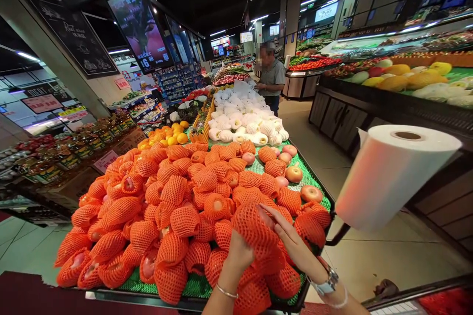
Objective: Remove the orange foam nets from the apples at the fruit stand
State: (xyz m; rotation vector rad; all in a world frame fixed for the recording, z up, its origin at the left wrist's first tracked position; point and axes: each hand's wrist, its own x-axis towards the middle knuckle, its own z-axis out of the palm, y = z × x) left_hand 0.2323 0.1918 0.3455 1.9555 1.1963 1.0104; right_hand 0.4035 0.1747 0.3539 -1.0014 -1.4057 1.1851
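Observation:
In the head view my left hand [240,251] is closed round the lower left side of an apple in an orange foam net [254,229], raised just over the pile. Most of its fingers are hidden behind the fruit. My right hand [291,236], with a wristwatch on its wrist, lies against the right side of the same fruit, its fingers stretched out. The net covers most of the fruit. Below and around are many more orange-netted fruits [185,219], heaped on a green-lined display stand. Several bare apples [311,193] lie at its right edge.
A large plastic-bag roll [395,177] stands on a bracket at the stand's right corner. White-netted fruits [247,118] and oranges [173,134] lie farther back. A person [271,76] stands beyond, on the right side. Bottled jars [77,150] line the left.

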